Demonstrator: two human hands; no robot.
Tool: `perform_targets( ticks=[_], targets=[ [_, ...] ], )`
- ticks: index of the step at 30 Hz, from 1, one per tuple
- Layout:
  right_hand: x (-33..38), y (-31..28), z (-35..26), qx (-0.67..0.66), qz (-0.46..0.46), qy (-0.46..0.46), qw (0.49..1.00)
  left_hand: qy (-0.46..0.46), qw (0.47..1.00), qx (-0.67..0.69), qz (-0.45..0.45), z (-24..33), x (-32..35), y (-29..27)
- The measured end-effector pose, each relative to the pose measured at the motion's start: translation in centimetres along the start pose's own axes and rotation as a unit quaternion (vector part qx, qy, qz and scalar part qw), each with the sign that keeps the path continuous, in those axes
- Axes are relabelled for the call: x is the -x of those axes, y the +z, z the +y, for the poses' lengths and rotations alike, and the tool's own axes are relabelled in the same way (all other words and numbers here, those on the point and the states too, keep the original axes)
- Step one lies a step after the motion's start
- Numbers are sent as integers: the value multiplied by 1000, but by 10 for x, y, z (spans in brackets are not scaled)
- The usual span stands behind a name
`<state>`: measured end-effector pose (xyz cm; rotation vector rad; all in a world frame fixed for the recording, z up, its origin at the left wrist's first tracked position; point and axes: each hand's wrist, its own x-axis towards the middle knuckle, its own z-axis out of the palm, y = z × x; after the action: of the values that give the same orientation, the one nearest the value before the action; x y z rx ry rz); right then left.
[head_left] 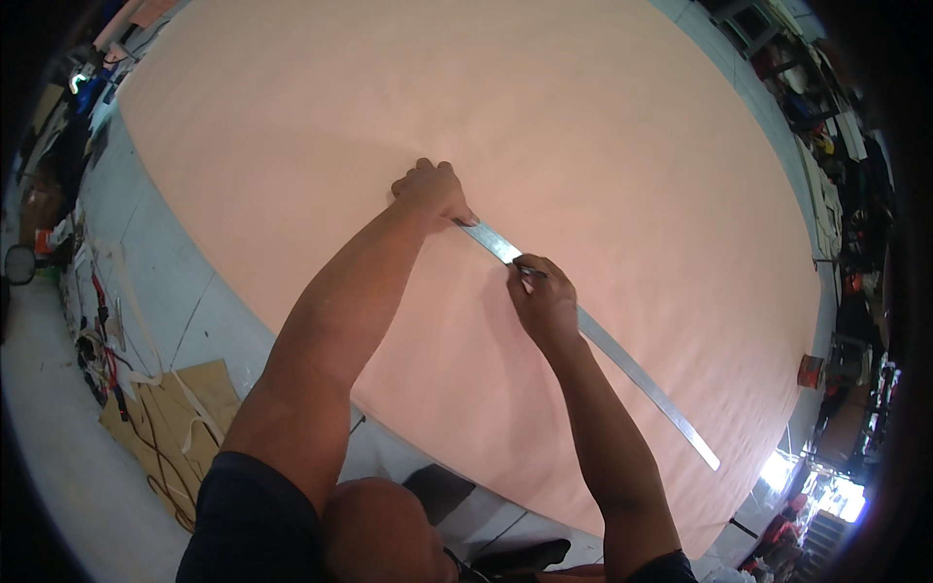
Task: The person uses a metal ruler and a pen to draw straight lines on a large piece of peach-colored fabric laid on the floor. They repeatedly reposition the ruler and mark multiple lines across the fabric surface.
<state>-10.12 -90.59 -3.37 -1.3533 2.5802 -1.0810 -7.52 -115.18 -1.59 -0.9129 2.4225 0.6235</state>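
Note:
A long metal ruler (641,379) lies slantwise on a large peach-coloured sheet (583,126). My left hand (426,190) rests on the sheet at the ruler's far left end, fingers spread and thumb against the metal. That end of the ruler is partly hidden under the hand. Farther along, my right hand (546,299) lies over the ruler with its fingers pinched together. A thin, dark, pen-like thing (531,271) shows between its thumb and forefinger, close to the ruler's edge; most of it is hidden.
The sheet spreads over a pale tiled floor (190,282). At the lower left lie brown cardboard (209,384) and cables. A small reddish can (810,370) stands by the sheet's right edge. Clutter lines both sides. My bare knee (384,534) is at the near edge.

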Motion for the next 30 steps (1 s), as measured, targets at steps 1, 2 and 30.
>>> perform_targets(
  ticks=[1, 2, 30],
  targets=[
    [-9, 11, -2, -8, 1, -15, 1000, -7, 1000, -1, -1, 2, 1, -1],
    [-17, 20, -4, -14, 3, -28, 1000, -9, 1000, -2, -3, 7, 2, -3],
    [98, -69, 52, 7, 69, 126, 990, -44, 997, -60, 10, 10, -31, 14]
  ],
)
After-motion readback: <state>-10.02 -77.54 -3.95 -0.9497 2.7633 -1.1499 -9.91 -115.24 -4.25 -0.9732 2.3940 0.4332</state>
